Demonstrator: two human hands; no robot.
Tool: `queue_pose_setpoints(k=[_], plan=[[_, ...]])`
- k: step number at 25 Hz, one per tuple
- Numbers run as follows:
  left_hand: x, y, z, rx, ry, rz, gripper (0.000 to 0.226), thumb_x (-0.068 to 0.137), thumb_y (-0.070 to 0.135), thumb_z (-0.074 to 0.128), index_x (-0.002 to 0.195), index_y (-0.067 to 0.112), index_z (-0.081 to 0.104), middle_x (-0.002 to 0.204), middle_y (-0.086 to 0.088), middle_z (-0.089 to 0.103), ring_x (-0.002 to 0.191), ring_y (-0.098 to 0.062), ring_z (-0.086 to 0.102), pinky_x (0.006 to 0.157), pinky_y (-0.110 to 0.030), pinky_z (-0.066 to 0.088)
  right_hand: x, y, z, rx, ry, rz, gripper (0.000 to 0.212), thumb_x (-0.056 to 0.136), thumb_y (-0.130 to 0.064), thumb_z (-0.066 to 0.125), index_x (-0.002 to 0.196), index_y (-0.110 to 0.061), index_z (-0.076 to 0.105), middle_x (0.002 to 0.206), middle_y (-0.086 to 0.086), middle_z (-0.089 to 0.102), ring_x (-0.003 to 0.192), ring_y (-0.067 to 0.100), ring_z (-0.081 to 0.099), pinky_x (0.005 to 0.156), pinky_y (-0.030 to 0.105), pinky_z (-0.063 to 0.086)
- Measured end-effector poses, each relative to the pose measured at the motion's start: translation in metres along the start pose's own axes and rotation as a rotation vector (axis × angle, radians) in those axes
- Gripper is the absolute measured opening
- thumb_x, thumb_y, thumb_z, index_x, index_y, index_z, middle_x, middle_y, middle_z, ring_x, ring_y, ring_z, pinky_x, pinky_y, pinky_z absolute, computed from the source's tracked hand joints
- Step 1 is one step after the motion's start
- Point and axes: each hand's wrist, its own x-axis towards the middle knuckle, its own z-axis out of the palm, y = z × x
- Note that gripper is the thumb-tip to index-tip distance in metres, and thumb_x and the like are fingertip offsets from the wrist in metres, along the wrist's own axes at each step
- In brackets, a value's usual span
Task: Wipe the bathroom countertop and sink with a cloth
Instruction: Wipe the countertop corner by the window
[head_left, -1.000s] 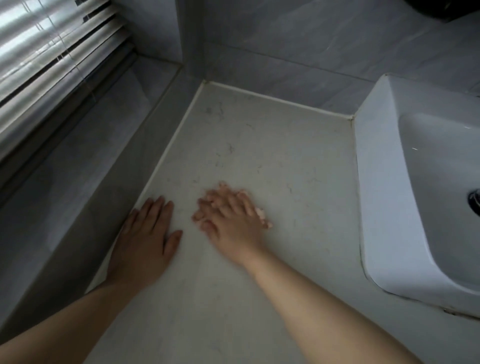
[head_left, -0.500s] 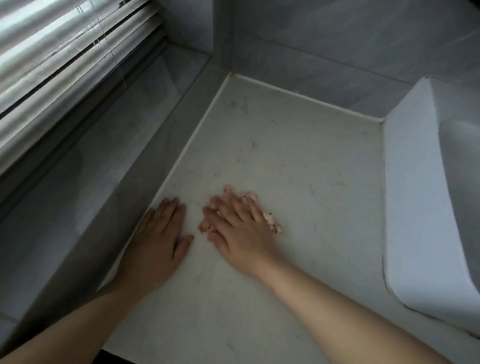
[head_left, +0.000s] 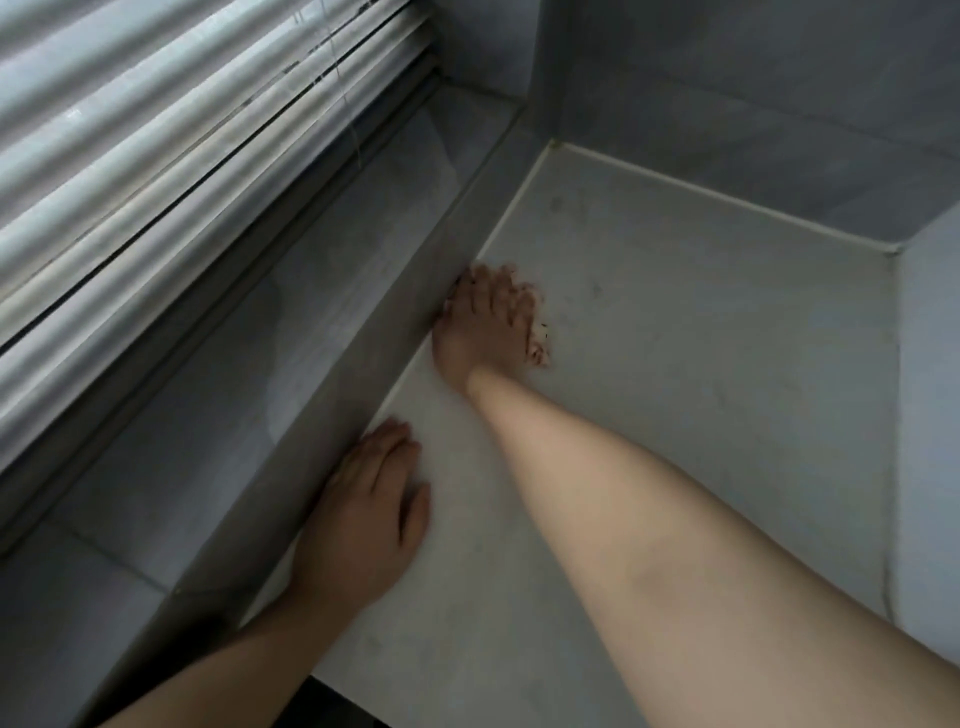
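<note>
Countertop (head_left: 701, 389): wiping underway, I judge. My right hand (head_left: 488, 322) presses cloth (head_left: 539, 354) flat, far left; left hand (head_left: 363, 519) rests flat, empty, nearer. Sink (head_left: 930, 441), right: likely still pending.

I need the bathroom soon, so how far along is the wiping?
Probably early. Done: nothing plainly finished; faint dark marks show on the countertop toward the back corner. In hand: the right hand presses the cloth at the countertop's left edge by the wall; the left hand rests flat nearby. Left: the remaining countertop and the sink, only its outer side in view at the right.
</note>
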Motion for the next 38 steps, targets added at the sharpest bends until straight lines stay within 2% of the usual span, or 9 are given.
queue_pose_setpoints(k=[3,7,13,18,24,28,30,35,38], plan=[[-0.002,0.002,-0.001,-0.071,0.076,-0.011,0.031,0.082,0.016,0.038,0.108,0.002,0.048,0.118,-0.023,0.057,0.114,-0.025,0.047,0.103,-0.024,0.03,-0.046,-0.002,0.002,-0.03,0.023,-0.182,0.054,0.099,-0.026,0.023,0.149,-0.008,0.015,0.158,0.007,0.012,0.146,0.026,-0.001,0.116,0.043,-0.007],[-0.004,0.0,-0.003,-0.124,0.062,-0.026,0.033,0.08,0.013,0.036,0.108,0.001,0.05,0.122,-0.021,0.054,0.11,-0.025,0.049,0.098,-0.025,0.034,-0.119,0.028,0.006,-0.084,0.021,-0.599,0.047,0.092,-0.035,0.034,0.127,-0.016,0.058,0.134,0.003,0.057,0.131,0.024,0.045,0.112,0.042,0.023],[0.0,0.002,-0.003,0.074,-0.097,0.012,0.053,0.087,0.029,0.037,0.126,-0.004,0.051,0.128,-0.021,0.056,0.116,-0.03,0.054,0.104,-0.033,0.03,-0.09,0.056,-0.005,-0.129,0.097,-0.07,0.052,0.097,-0.036,0.018,0.146,-0.024,0.029,0.156,0.0,0.024,0.146,0.023,0.008,0.115,0.046,-0.002],[-0.001,0.005,-0.004,0.121,-0.152,0.019,0.054,0.096,0.031,0.024,0.124,-0.005,0.053,0.128,-0.022,0.055,0.118,-0.03,0.052,0.105,-0.035,0.028,-0.172,0.07,0.001,-0.155,0.01,-0.529,0.046,0.091,-0.035,0.032,0.125,-0.023,0.059,0.134,-0.003,0.057,0.131,0.022,0.045,0.108,0.042,0.02],[-0.005,0.01,-0.002,0.161,-0.199,0.001,0.058,0.089,0.035,0.032,0.129,-0.003,0.049,0.135,-0.021,0.049,0.125,-0.034,0.048,0.106,-0.037,0.02,-0.131,0.161,-0.03,-0.18,0.223,0.21,0.064,0.089,-0.043,0.011,0.14,-0.02,0.042,0.15,0.002,0.038,0.143,0.023,0.022,0.114,0.046,0.011],[-0.004,0.016,0.0,0.179,-0.214,-0.061,0.064,0.087,0.04,0.027,0.132,-0.002,0.046,0.138,-0.022,0.046,0.128,-0.036,0.044,0.107,-0.036,0.016,-0.227,0.092,0.005,-0.16,0.1,-0.389,0.047,0.091,-0.038,0.033,0.129,-0.021,0.055,0.137,-0.001,0.053,0.134,0.026,0.041,0.109,0.048,0.021],[-0.007,0.023,0.001,0.171,-0.209,-0.114,0.073,0.085,0.05,0.019,0.14,0.004,0.037,0.147,-0.017,0.036,0.136,-0.032,0.031,0.11,-0.036,0.009,-0.218,0.116,-0.005,-0.204,0.07,-0.506,0.043,0.091,-0.038,0.035,0.124,-0.025,0.059,0.133,-0.004,0.057,0.131,0.023,0.045,0.109,0.045,0.02],[-0.027,0.037,0.002,0.181,-0.251,-0.138,0.077,0.081,0.06,0.01,0.147,0.021,0.022,0.155,-0.006,0.018,0.143,-0.024,0.011,0.112,-0.032,-0.002,-0.163,0.245,-0.051,-0.19,0.237,0.321,0.061,0.09,-0.042,0.016,0.14,-0.021,0.042,0.149,0.002,0.038,0.142,0.022,0.026,0.114,0.049,0.016],[-0.028,0.045,0.003,0.194,-0.271,-0.192,0.08,0.078,0.06,0.004,0.148,0.023,0.013,0.157,-0.004,0.009,0.144,-0.022,0.004,0.112,-0.032,-0.006,-0.215,0.213,-0.033,-0.202,0.227,0.252,0.056,0.091,-0.04,0.024,0.136,-0.018,0.048,0.144,0.006,0.046,0.136,0.029,0.037,0.111,0.052,0.02]])
